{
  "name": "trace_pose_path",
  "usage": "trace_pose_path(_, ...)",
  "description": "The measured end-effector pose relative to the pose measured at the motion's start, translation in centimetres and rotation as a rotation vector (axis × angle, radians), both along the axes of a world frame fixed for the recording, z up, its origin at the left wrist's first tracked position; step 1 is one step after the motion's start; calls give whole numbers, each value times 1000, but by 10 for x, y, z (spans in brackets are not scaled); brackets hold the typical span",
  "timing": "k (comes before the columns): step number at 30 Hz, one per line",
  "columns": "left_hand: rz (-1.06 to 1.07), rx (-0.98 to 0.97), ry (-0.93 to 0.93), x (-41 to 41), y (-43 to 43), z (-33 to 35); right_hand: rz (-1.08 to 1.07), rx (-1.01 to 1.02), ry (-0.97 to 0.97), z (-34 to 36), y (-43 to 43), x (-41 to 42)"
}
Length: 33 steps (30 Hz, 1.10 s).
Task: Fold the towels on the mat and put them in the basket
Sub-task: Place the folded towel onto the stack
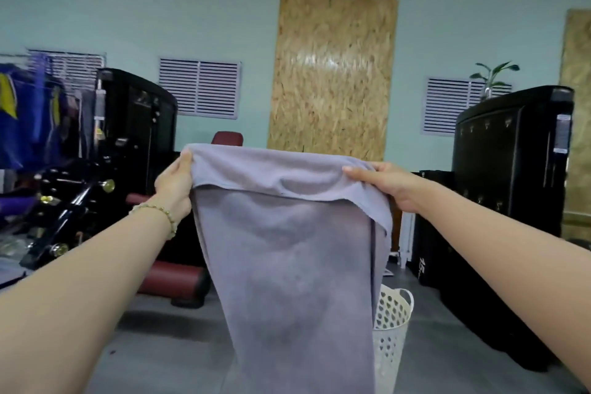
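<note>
A grey towel (287, 249) hangs in the air in front of me, held up by its top edge, which flops over toward me. My left hand (174, 182) grips the upper left corner. My right hand (383, 184) pinches the upper right part of the top edge. The towel's lower end runs out of the frame at the bottom. A white perforated basket (391, 323) stands on the floor behind the towel, to its right, mostly hidden by the cloth. The mat is out of view.
Black gym equipment with a dark red padded roller (172, 278) stands at the left. A tall black cabinet (508, 189) is at the right. Clothes hang on a rack (28, 118) at the far left. Grey floor (166, 345) lies below.
</note>
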State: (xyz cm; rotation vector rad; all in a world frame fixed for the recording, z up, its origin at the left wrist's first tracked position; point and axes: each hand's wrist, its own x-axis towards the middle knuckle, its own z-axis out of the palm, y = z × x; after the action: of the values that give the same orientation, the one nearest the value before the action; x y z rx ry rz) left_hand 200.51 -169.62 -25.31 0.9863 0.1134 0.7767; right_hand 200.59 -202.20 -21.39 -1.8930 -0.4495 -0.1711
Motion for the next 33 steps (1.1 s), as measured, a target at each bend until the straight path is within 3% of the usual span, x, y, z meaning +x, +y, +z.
trace_pose_path(9, 152, 82, 13, 5, 51, 36, 116, 151, 14, 16, 62, 24)
trace_pose_path(16, -13, 199, 118, 86, 1, -4, 37, 73, 198, -61, 4, 33)
trace_pose_path(25, -379, 377, 250, 182, -182, -151, -90, 135, 624, -253, -143, 25)
trace_pose_path(33, -605, 566, 424, 233, -357, -349, -312, 228, 924, -443, -263, 12)
